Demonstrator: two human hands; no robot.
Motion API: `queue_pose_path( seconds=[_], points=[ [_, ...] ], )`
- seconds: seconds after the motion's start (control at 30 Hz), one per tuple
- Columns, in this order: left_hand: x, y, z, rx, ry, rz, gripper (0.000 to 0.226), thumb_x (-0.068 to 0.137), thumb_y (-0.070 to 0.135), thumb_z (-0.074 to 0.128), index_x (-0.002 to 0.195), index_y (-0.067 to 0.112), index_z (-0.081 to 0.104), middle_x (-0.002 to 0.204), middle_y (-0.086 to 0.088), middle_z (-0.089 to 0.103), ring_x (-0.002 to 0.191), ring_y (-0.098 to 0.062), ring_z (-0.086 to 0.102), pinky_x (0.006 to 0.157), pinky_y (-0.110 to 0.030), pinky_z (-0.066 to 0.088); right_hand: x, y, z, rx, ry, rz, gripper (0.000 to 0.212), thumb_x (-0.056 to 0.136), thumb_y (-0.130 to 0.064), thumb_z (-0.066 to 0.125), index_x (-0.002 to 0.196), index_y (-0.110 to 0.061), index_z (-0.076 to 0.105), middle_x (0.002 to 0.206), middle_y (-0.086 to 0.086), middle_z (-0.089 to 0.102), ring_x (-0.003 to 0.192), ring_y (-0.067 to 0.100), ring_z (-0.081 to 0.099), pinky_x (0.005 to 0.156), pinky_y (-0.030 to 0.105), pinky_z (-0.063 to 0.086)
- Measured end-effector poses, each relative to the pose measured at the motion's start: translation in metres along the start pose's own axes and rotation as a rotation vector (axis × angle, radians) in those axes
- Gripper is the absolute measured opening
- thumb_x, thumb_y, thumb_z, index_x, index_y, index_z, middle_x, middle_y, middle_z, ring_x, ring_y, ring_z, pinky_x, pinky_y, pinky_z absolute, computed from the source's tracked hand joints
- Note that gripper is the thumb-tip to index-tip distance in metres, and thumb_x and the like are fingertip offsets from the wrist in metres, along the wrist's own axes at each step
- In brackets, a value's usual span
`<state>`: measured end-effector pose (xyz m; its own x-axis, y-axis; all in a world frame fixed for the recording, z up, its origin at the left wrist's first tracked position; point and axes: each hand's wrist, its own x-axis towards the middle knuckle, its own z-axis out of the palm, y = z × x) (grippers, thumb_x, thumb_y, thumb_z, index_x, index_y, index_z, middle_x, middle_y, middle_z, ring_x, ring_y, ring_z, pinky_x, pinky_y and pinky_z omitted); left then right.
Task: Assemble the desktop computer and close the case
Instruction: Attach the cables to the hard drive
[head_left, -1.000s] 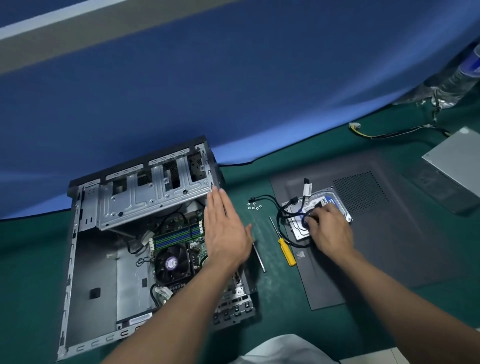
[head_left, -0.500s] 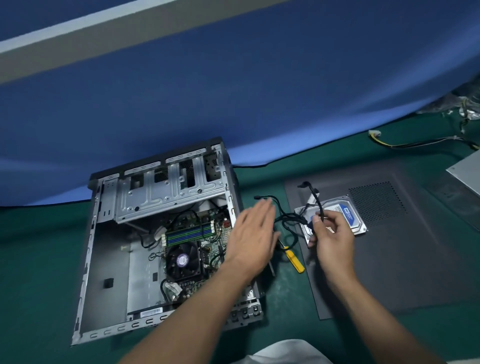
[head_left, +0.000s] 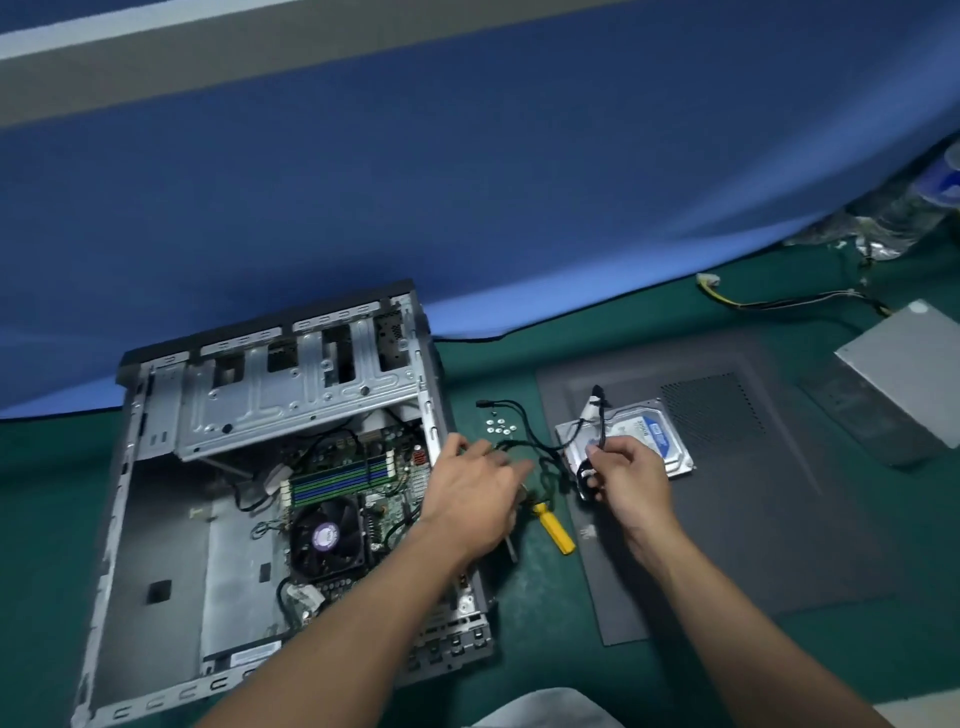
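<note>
The open computer case (head_left: 156, 519) lies on its side at the left, showing the motherboard with its black CPU fan (head_left: 324, 535) and the metal drive cage (head_left: 291, 395). A hard drive (head_left: 654, 431) with a blue label rests on the dark side panel (head_left: 753, 509). My right hand (head_left: 628, 478) pinches a black cable (head_left: 600, 415) above the drive. My left hand (head_left: 475, 493) reaches with spread fingers to the tangled part of that cable (head_left: 524, 447), just right of the case; its fingertips are blurred.
A yellow-handled screwdriver (head_left: 556, 527) lies on the green mat between the hands, a second tool partly under my left hand. Several small screws (head_left: 500, 425) sit behind it. A grey power supply (head_left: 904, 364) with loose wires (head_left: 779, 301) lies at the far right.
My right hand lifted the black cable off the hard drive and holds it up. My left hand left the case edge and moved right to the cable.
</note>
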<state>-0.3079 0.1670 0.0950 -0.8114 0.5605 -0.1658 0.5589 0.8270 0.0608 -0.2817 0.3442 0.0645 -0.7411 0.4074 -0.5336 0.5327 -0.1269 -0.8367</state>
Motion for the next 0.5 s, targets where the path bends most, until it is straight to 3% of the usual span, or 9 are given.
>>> queue_pose_path(
  seconds=[0.07,0.13,0.23,0.33,0.37,0.43,0.5],
  points=[
    [0.005,0.002,0.0,0.021,0.02,-0.042,0.042,0.094,0.031,0.056,0.135,0.025,0.052,0.135,0.0,0.054,0.127,-0.02,0.044,0.107,-0.04,0.019,0.015,0.006,-0.011,-0.164,0.122,-0.026,0.009,0.09,-0.016,0.062,0.084,-0.011,0.061,0.069,0.005,0.064,0.064,0.022,0.059,0.065,0.035,0.048],
    [0.01,0.006,-0.002,0.029,0.023,-0.115,0.047,0.093,0.027,0.055,0.139,0.02,0.048,0.148,-0.004,0.042,0.138,-0.022,0.033,0.114,-0.043,0.012,0.027,0.009,-0.022,-0.288,0.144,-0.047,0.014,0.09,-0.025,0.064,0.092,-0.011,0.064,0.07,0.0,0.066,0.074,0.024,0.064,0.072,0.033,0.048],
    [0.017,0.017,-0.005,0.069,-0.043,-0.152,0.049,0.092,0.03,0.056,0.138,0.018,0.049,0.153,-0.005,0.037,0.143,-0.021,0.028,0.117,-0.049,0.007,0.034,0.007,-0.031,-0.438,0.09,-0.081,0.023,0.089,-0.036,0.063,0.092,-0.014,0.063,0.076,-0.001,0.067,0.08,0.021,0.064,0.071,0.027,0.046],
    [0.016,0.018,-0.006,0.125,-0.075,-0.204,0.043,0.09,0.033,0.057,0.131,0.019,0.056,0.15,-0.005,0.04,0.142,-0.02,0.03,0.117,-0.056,0.005,0.03,0.012,-0.036,-0.72,0.096,-0.255,0.036,0.096,-0.046,0.045,0.086,-0.015,0.06,0.087,0.006,0.065,0.089,0.028,0.058,0.075,0.034,0.045],
    [0.015,0.018,-0.006,0.138,-0.069,-0.205,0.04,0.09,0.033,0.056,0.127,0.019,0.059,0.147,-0.004,0.044,0.14,-0.02,0.033,0.116,-0.056,0.007,0.03,0.015,-0.038,-0.83,0.144,-0.344,0.035,0.098,-0.042,0.041,0.09,-0.014,0.061,0.096,0.007,0.064,0.097,0.029,0.055,0.078,0.036,0.045],
    [0.013,0.017,-0.005,0.155,-0.069,-0.191,0.036,0.091,0.034,0.054,0.123,0.019,0.061,0.14,-0.002,0.05,0.135,-0.02,0.039,0.117,-0.052,0.01,0.033,0.022,-0.044,-1.042,0.205,-0.433,0.031,0.095,-0.027,0.045,0.118,-0.012,0.058,0.126,0.009,0.052,0.116,0.027,0.041,0.092,0.041,0.04],
    [0.012,0.018,-0.005,0.153,-0.072,-0.175,0.035,0.091,0.034,0.052,0.122,0.02,0.062,0.133,0.0,0.056,0.13,-0.019,0.044,0.116,-0.047,0.014,0.04,0.027,-0.052,-1.168,0.099,-0.335,0.056,0.087,-0.025,0.052,0.14,-0.018,0.039,0.15,0.01,0.026,0.133,0.03,0.022,0.105,0.043,0.03]
  ],
)
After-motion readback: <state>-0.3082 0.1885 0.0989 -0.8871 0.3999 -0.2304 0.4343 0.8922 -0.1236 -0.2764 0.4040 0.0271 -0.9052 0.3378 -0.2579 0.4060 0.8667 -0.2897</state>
